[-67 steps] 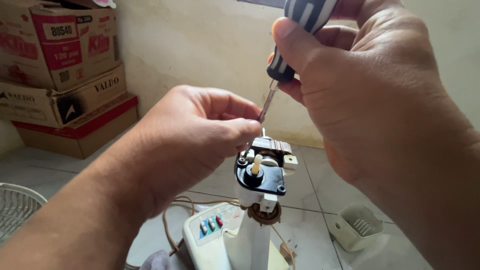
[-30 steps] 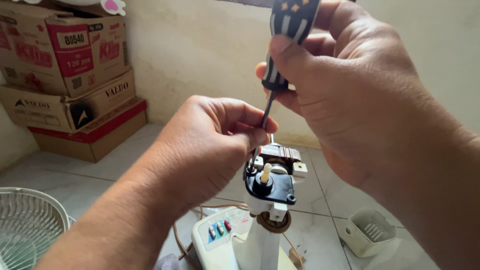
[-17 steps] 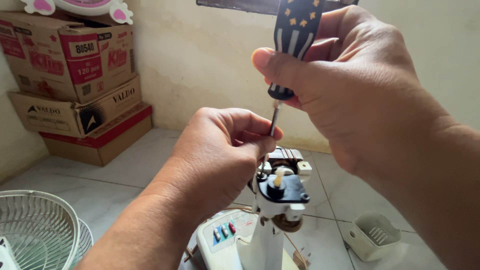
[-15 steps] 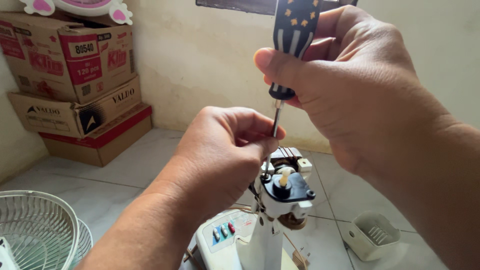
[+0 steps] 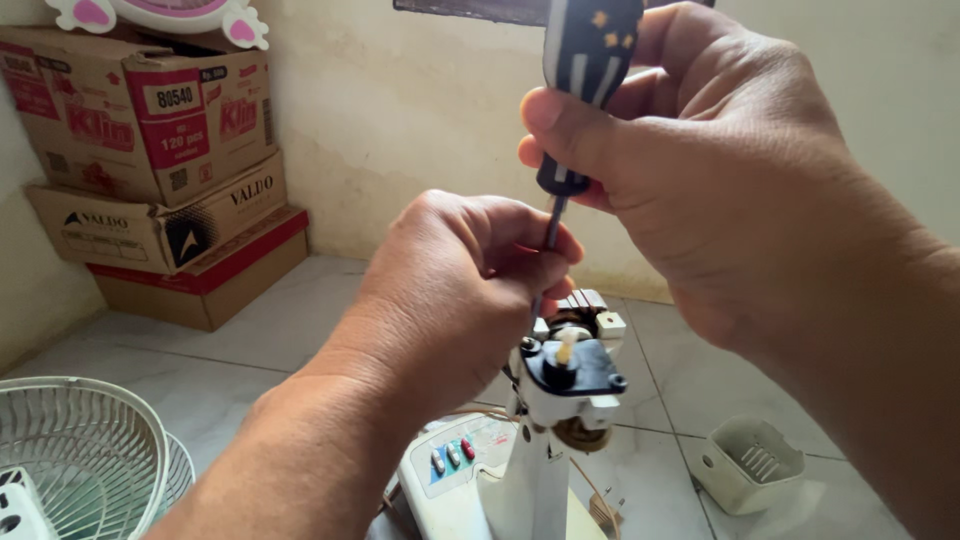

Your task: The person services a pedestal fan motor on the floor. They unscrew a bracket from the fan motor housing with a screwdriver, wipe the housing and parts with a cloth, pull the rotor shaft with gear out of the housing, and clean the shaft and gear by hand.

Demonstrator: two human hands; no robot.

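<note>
My right hand grips a screwdriver with a dark, striped handle, held nearly upright. Its thin shaft runs down behind the fingers of my left hand. My left hand pinches around the shaft just above a bare fan motor, which has a black cap and a small cream knob. The motor stands on a white fan neck. The screwdriver's tip is hidden by my left fingers.
The fan's white base with coloured buttons lies below on the tiled floor. A white wire fan guard is at lower left. Stacked cardboard boxes stand against the wall. A small white plastic cover lies at lower right.
The view has shifted so the boxes and fan guard show more. Both hands and the screwdriver stay together over the motor, the handle now more upright.
</note>
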